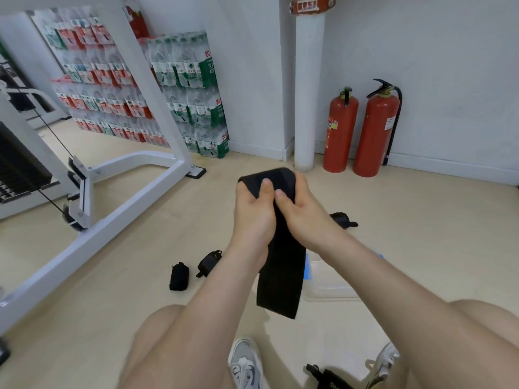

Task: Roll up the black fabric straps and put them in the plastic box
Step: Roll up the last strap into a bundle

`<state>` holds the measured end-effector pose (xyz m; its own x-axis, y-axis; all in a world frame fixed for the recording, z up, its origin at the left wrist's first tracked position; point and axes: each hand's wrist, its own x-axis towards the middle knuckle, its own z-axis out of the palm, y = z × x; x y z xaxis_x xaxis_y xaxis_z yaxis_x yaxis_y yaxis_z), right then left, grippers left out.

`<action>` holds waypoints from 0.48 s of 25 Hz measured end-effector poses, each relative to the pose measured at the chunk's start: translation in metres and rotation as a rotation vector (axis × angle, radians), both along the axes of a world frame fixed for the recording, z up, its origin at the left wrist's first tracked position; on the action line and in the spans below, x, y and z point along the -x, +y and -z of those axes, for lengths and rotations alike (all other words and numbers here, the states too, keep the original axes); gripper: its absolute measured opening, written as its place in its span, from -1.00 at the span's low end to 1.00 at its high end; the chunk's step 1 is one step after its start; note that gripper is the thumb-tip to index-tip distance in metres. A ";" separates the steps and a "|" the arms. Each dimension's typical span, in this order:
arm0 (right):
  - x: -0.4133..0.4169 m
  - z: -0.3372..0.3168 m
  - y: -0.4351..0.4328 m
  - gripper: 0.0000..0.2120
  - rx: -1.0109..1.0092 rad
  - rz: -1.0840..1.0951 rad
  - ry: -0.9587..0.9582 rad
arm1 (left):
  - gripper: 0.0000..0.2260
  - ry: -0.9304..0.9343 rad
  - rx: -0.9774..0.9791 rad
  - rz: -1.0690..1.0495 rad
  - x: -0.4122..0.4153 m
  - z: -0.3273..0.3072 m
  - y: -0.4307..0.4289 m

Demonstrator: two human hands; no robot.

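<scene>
I hold a wide black fabric strap [280, 270] up in front of me with both hands. My left hand [252, 211] grips its top end from the left, thumb on the fabric. My right hand [300, 209] grips it from the right, thumb pressed beside the left one. The top is partly rolled or folded over; the tail hangs down loose. The clear plastic box [331, 282] sits on the floor behind the strap, partly hidden by my right forearm. Rolled black straps lie on the floor at left [178, 277], [209, 262] and behind my right wrist [343, 219].
Another black strap [328, 379] lies between my shoes at the bottom edge. A white gym machine frame [118, 197] crosses the left side. Two red fire extinguishers [362, 130] and a white pipe [307, 94] stand by the wall; stacked water bottle packs [191, 94] are behind.
</scene>
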<state>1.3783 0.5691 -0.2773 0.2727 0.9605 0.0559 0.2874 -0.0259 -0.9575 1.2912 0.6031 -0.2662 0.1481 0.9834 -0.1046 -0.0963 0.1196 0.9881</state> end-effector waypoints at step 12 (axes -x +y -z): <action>-0.042 0.001 -0.008 -0.76 0.256 -0.096 -0.013 | -0.76 1.039 -0.718 -0.043 0.025 -0.012 0.023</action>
<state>1.4201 0.5606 -0.2782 0.1804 0.9652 -0.1894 0.3122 -0.2388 -0.9195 1.2661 0.6263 -0.2545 0.2837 0.8686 0.4062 0.7719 -0.4582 0.4407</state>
